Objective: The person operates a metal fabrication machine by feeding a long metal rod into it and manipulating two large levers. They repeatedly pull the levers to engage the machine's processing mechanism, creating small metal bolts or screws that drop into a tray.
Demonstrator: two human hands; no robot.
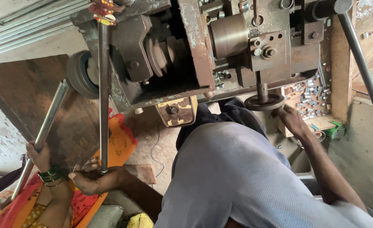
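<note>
Left hand (94, 179) grips rod's (104, 97) lower end (upright) — right hand (291, 120) on handwheel (264, 102).

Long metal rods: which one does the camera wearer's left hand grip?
The upright dark rod, gripped near its lower end by the left hand; the slanted silvery rod beside it is another person's.

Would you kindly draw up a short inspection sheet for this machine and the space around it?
Surface: worn concrete floor, stained.
Job's things: grimy metal machine; long steel rod standing upright; round handwheel on a short shaft.
Clutter: small metal parts heaped in a wooden tray; green item beside it.
Hands: left hand grips the rod's lower end; right hand rests at the handwheel.
Cables: thin dark wire on the floor.
Surroundings: another person's hand, with green bangles, holds a second lever bar; orange cloth below.
</note>
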